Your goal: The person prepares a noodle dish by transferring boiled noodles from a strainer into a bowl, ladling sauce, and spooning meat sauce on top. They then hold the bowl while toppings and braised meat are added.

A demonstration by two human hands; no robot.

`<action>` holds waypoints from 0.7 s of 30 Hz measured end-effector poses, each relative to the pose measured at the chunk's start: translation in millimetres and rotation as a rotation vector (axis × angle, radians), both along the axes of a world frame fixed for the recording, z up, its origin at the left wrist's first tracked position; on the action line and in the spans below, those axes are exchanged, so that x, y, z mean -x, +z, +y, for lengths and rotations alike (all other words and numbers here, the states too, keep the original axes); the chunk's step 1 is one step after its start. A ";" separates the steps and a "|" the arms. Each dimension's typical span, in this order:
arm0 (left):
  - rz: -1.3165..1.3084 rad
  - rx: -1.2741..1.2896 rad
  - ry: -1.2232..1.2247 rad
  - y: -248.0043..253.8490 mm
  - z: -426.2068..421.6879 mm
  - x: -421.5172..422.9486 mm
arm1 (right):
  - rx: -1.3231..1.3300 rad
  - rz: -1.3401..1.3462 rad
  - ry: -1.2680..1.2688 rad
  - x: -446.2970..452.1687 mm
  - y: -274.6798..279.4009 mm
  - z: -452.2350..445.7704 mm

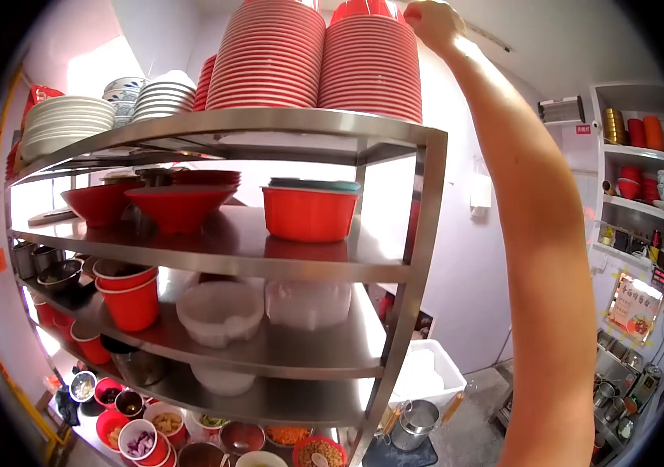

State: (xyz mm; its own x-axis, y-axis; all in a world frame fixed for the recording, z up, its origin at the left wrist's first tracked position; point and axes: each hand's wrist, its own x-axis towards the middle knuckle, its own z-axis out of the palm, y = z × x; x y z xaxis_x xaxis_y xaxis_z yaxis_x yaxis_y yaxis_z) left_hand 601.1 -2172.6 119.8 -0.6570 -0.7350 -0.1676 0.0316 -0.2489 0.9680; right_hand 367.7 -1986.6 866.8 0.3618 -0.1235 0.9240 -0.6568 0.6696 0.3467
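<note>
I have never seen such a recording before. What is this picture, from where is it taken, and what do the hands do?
There is no machine: a person works with bare hands, and a camera worn on the head takes this one curved-looking view. The person's right hand reaches high, to the edge of a red object on top of a tall stack of red dishes. Whether the fingers grip it is hard to tell. The left hand is not in view.
The metal rack also bears white dishes on its top shelf, then red bowls and a red tub, then pale plastic containers. Lower down, there is orange shredded food.
</note>
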 end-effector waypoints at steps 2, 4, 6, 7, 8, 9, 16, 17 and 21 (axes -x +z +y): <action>0.002 -0.013 -0.014 0.3 -6.6 7.9 | -0.040 -0.037 -0.059 -7.6 -0.4 -0.3; -0.001 -0.025 -0.028 2.3 -12.4 14.2 | -0.076 -0.045 -0.082 -12.8 -3.0 0.6; -0.003 -0.036 -0.039 3.7 -16.0 18.7 | -0.115 -0.056 -0.103 -13.3 -2.1 0.4; -0.004 -0.040 -0.043 5.1 -18.1 20.9 | -0.128 -0.043 -0.106 -14.5 -0.9 0.5; -0.004 -0.046 -0.045 5.6 -19.8 22.8 | -0.141 -0.029 -0.107 -13.9 1.8 0.2; -0.005 -0.050 -0.044 5.0 -21.2 23.8 | -0.140 -0.025 -0.109 -12.2 6.8 0.2; -0.014 -0.100 -0.048 2.0 -24.0 25.5 | -0.305 0.026 -0.334 -26.5 14.0 -1.1; -0.017 -0.105 -0.048 1.2 -23.1 26.5 | -0.327 0.016 -0.279 -24.6 15.2 0.3; -0.022 -0.133 -0.039 -0.4 -21.7 26.2 | -0.242 -0.077 -0.122 -8.7 20.9 -2.7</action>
